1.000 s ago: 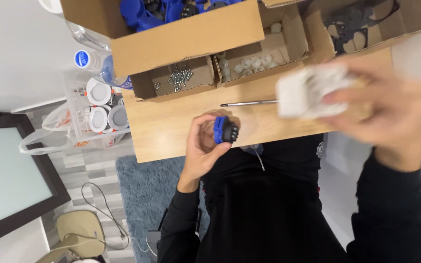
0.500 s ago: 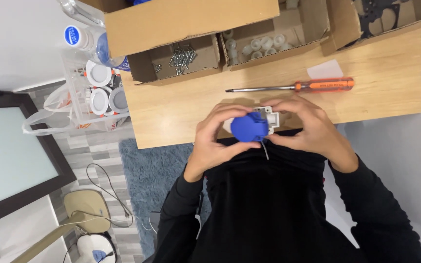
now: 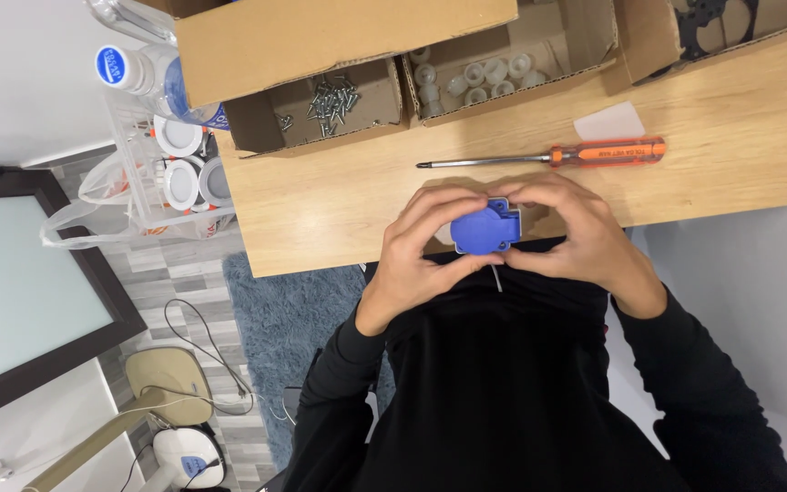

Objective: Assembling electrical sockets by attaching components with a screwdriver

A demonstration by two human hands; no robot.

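Observation:
Both my hands hold one small blue plastic part (image 3: 485, 228) at the near edge of the wooden table (image 3: 730, 128). My left hand (image 3: 421, 246) grips its left side with curled fingers. My right hand (image 3: 576, 232) closes over its right side, and a white piece shows just under the blue one. An orange-handled screwdriver (image 3: 548, 157) lies on the table just beyond my hands, tip pointing left. A small white sheet (image 3: 610, 121) lies above its handle.
Open cardboard boxes line the far side: one with screws (image 3: 330, 96), one with white round caps (image 3: 480, 73), one with dark parts (image 3: 712, 18). A wire rack with bottles and jars (image 3: 166, 146) stands left of the table. A dark-framed panel (image 3: 29, 282) leans at left.
One second ago my right hand was raised with a white part and my left held the blue part alone. Now both hands are joined on the blue part, and the screwdriver lies uncovered.

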